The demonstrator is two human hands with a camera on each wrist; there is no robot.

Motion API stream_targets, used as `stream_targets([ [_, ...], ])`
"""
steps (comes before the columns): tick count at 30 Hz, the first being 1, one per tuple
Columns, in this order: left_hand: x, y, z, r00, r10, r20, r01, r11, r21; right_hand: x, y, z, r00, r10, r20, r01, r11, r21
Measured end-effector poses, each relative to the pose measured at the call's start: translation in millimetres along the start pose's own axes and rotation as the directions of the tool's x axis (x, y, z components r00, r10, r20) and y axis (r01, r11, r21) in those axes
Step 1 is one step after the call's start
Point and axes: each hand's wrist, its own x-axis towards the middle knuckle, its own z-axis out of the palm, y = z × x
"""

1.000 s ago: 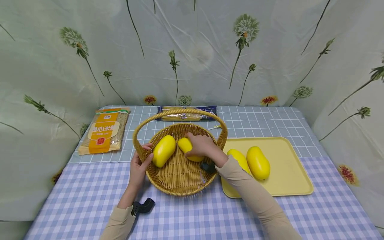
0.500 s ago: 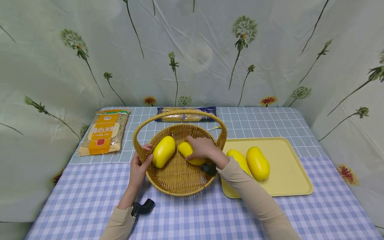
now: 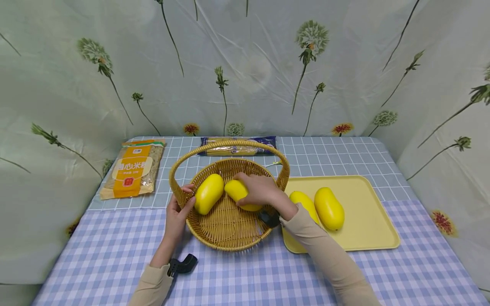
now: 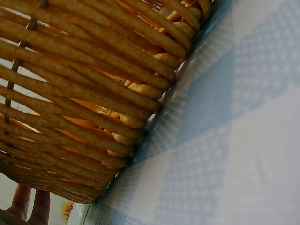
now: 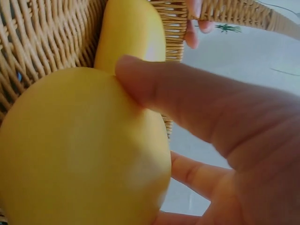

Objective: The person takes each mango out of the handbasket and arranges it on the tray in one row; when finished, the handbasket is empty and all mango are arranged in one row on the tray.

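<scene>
While my left hand (image 3: 177, 214) grips the wicker basket (image 3: 229, 247) at its left rim, by the foot of the handle (image 3: 176, 187), my right hand (image 3: 262, 190) has edged the held fruit (image 3: 235, 190) a little to the left inside it. Half a second ago its near end stood slightly farther from the other fruit (image 3: 209, 194); now that gap has narrowed almost to nothing in the head view, though I can't tell whether the two actually touch. My right thumb and fingers are spread about as wide as the fruit itself, thumb on one side and fingers on the other, so I have not let go. My left hand and the basket look the same as before, which tells me the nudge was in the fruit alone and the basket is well steadied. Both pieces lie within the basket, tilted and side by side, with bare weave in front of them. Two more, the nearer tray fruit (image 3: 302, 200) and the farther tray fruit (image 3: 329, 208), rest on the yellow tray (image 3: 371, 216) to my right. I judge this as settling one piece into its spot, the placing nearly done but the release not yet made.
</scene>
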Motion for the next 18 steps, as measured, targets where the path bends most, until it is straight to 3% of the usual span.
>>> stream_targets([
  [12,0.5,-0.8,-1.5,1.000,0.011,0.002,-0.012,1.000,0.011,-15.1,-5.5,-4.4,0.993,-0.033,-0.113,0.042,0.997,0.070],
  [18,1.0,-0.4,-0.3,1.000,0.025,0.007,-0.025,1.000,0.009,-25.4,-6.2,-3.7,0.979,-0.079,-0.188,0.100,0.989,0.105],
])
